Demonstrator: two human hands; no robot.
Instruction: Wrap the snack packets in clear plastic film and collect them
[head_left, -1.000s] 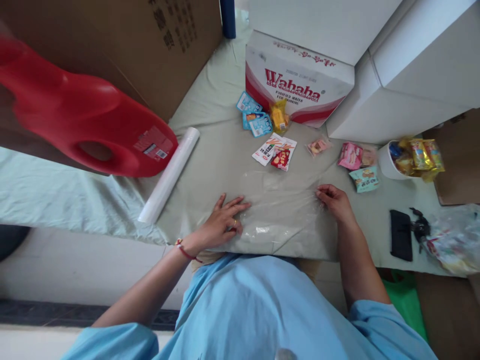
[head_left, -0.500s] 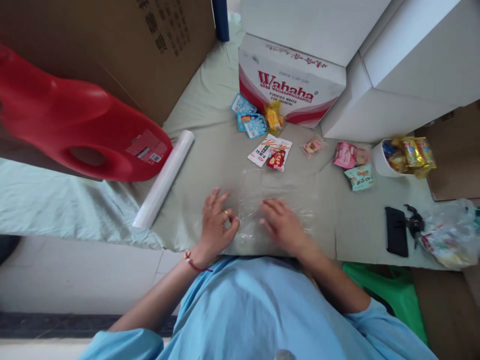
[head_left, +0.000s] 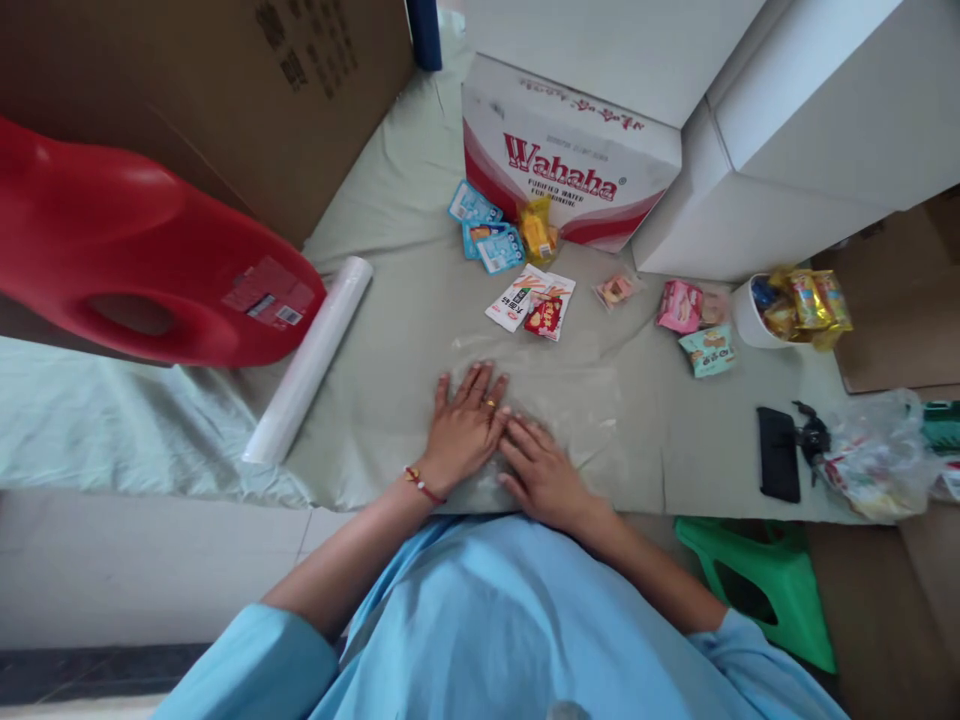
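A clear sheet of plastic film [head_left: 585,395] lies flat on the cloth-covered table in front of me. My left hand [head_left: 466,425] rests palm down on its left part, fingers stretched out. Beside it my right hand [head_left: 546,470] lies flat on the film, the fingertips of the two hands meeting. Just beyond the film are a white snack packet [head_left: 513,298] and a red snack packet [head_left: 546,314]. Left of my hands lies a roll of plastic film [head_left: 307,362]. The film's edges are hard to make out.
A large red jug [head_left: 165,260] stands at the left by a brown carton [head_left: 225,100]. Behind are a Wahaha box [head_left: 570,150], blue packets [head_left: 487,235] and yellow packets [head_left: 538,230]. At right are a white cup of snacks [head_left: 757,315], a phone [head_left: 778,455] and a plastic bag [head_left: 877,450].
My left hand has come right and its fingers have gone from a pinch to flat on the film. My right hand has come slightly nearer me, and the hands now touch. The view shifted slightly.
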